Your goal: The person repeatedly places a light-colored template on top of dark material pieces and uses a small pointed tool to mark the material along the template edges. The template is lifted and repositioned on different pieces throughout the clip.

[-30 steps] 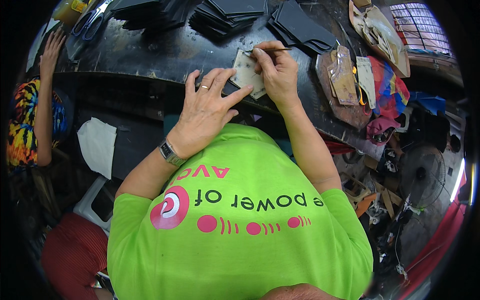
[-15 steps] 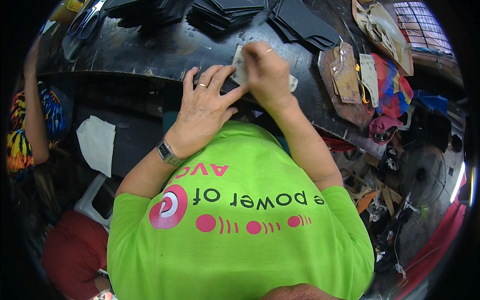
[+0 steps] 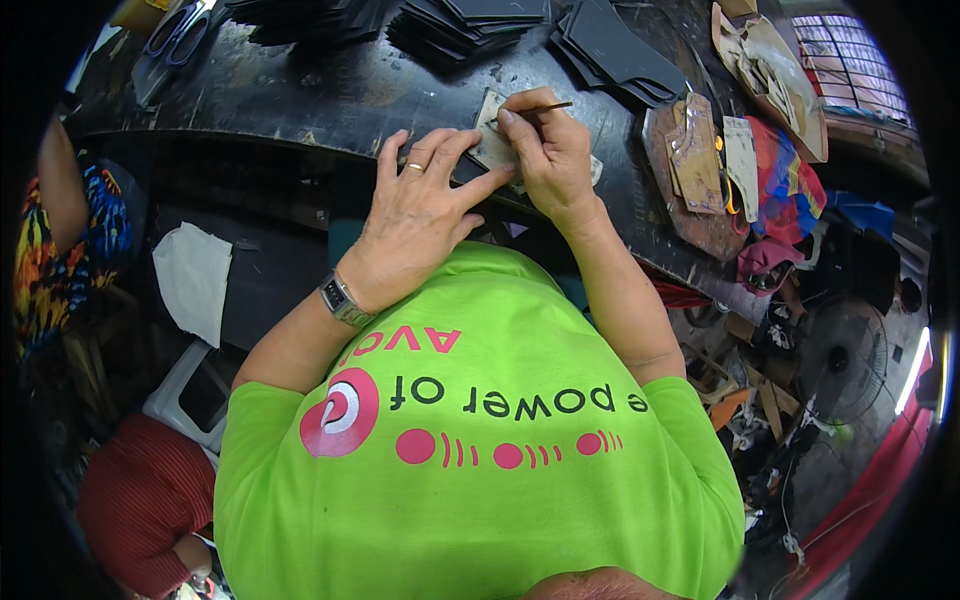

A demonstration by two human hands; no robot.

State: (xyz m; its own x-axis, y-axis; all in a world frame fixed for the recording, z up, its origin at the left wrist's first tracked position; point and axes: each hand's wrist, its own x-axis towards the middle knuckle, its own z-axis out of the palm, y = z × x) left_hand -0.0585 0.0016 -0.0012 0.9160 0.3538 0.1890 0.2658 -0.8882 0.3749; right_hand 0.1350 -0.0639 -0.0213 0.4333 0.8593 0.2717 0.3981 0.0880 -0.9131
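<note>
- The pale flat piece [image 3: 492,150] lies on the table [image 3: 330,110], close to the near edge.
- My left hand [image 3: 415,215] is spread out, palm down, and holds nothing in a grip. Two of its fingertips are at the left side of the pale piece, and one finger points right, across its lower part.
- My right hand [image 3: 555,165] is closed in a pinch on a thin stick [image 3: 561,105]. It sits over the middle of the pale piece and hides a lot of it.
- The stick's back end points to the right side of the table. Its front end goes left, to the far part of the pale piece. My fingers cover the tip, so I can't tell if it touches.
- Both hands are very near the piece: left hand on its left side, right hand on top.
- A pale bit peeks out right of my right hand. I can't tell if it is the same piece, or which way the piece is longest.
- Black flat pieces [image 3: 618,50] lie past it, toward the table's far edge.
</note>
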